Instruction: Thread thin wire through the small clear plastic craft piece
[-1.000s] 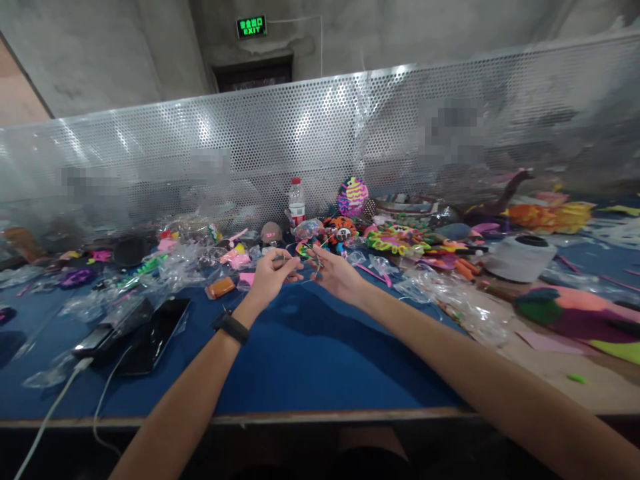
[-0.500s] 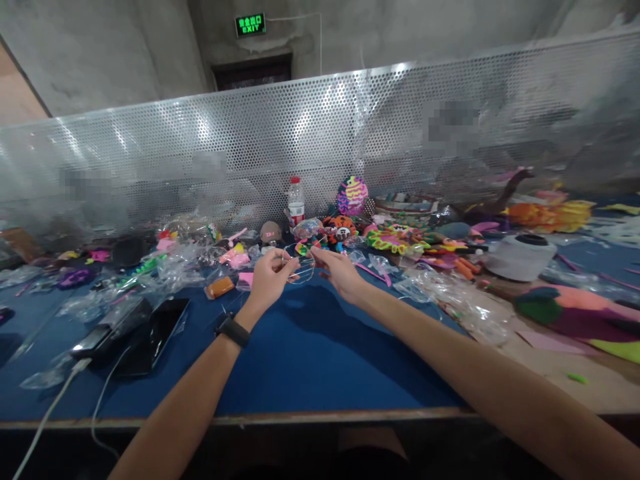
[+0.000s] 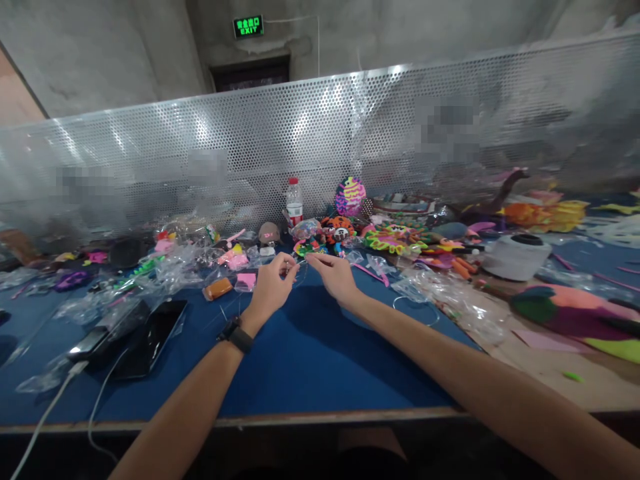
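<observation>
My left hand [image 3: 273,281] is raised over the blue tabletop [image 3: 320,373], its thumb and fingers pinched together. Facing it, my right hand [image 3: 334,275] pinches too, fingertips close to those of the left. A thin pale cord [image 3: 301,263] runs between both sets of fingertips; whether it is thread or wire I cannot tell. A dark watch [image 3: 239,335] is on my left wrist. Behind my hands sit an orange-and-black tiger-like figure [image 3: 340,230] and a clear bottle with a red cap [image 3: 295,205].
Phones [image 3: 155,337] with white cables lie at left among clear plastic wrappers [image 3: 170,267]. An orange packet [image 3: 218,289] is beside my left hand. A thin wire loop [image 3: 417,311] lies right of my right hand. A white container [image 3: 517,257] and colourful clay-like pieces [image 3: 565,310] stand farther right.
My hands have come slightly closer together. The wide cord loop that hung between them is now barely visible, with a short stretch between the fingertips. The view has shifted slightly.
</observation>
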A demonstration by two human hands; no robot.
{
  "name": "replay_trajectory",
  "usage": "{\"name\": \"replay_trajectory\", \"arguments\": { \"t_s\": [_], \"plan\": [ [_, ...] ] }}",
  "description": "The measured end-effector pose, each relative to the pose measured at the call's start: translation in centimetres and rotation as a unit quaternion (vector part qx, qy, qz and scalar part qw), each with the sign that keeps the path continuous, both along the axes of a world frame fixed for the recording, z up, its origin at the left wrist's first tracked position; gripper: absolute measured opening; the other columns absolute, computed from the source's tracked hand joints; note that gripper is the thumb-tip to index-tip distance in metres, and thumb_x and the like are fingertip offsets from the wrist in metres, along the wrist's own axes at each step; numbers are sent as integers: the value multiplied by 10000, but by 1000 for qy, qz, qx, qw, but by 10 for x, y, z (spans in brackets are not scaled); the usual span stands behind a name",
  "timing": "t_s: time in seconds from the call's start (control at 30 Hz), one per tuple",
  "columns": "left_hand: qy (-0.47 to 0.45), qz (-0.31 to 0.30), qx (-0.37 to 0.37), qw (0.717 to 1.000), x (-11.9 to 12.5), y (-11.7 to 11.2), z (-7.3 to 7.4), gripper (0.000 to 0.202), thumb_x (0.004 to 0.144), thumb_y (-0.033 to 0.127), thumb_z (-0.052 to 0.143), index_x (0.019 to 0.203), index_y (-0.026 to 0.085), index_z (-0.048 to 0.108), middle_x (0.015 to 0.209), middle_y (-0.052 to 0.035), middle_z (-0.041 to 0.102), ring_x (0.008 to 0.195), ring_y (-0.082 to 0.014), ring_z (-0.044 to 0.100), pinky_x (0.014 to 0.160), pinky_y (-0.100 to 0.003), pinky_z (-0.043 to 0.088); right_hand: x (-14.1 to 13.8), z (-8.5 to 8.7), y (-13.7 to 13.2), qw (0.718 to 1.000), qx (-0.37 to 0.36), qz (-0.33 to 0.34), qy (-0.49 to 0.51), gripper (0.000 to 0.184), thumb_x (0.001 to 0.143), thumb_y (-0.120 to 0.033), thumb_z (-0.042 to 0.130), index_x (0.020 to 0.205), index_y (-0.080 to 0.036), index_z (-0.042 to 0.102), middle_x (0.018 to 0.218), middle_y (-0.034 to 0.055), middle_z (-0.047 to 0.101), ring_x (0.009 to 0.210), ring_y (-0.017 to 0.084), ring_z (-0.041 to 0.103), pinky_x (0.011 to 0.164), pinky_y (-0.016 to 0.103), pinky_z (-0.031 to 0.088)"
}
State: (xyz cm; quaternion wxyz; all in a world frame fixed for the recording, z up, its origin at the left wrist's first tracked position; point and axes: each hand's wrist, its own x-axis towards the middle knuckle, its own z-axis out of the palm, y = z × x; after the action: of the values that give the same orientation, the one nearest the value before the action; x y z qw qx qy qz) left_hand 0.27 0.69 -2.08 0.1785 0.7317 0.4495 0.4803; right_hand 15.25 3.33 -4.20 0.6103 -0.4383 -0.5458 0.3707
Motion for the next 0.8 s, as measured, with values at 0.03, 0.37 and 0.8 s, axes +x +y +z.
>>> {"name": "replay_trajectory", "arguments": {
  "t_s": [0.03,0.37,0.8],
  "plan": [
    [6,5,6,1000,0,1,-1,67,851,269,562,829,211,538,687,19,634,604,-144,653,593,-260,519,0,0,0,1000,9,-1,-6,194,732,-341,667,826,-199,761,934,41,758,941,250,676,894,384,482],
    [141,24,66,988,1,-9,8,36,873,188,547,857,207,572,682,15,646,617,-148,628,623,-257,448,-2,4,-6,1000,-9,-7,-7,224,736,-344,661,861,-186,760,939,48,757,938,255,677,884,386,491],
    [180,-8,62,982,0,-11,12,46,884,193,546,883,207,590,681,18,652,629,-144,627,623,-248,437,6,6,-2,989,62,-20,-135,187,755,-342,619,761,-222,763,861,35,763,863,253,692,820,365,512]
  ]
}}
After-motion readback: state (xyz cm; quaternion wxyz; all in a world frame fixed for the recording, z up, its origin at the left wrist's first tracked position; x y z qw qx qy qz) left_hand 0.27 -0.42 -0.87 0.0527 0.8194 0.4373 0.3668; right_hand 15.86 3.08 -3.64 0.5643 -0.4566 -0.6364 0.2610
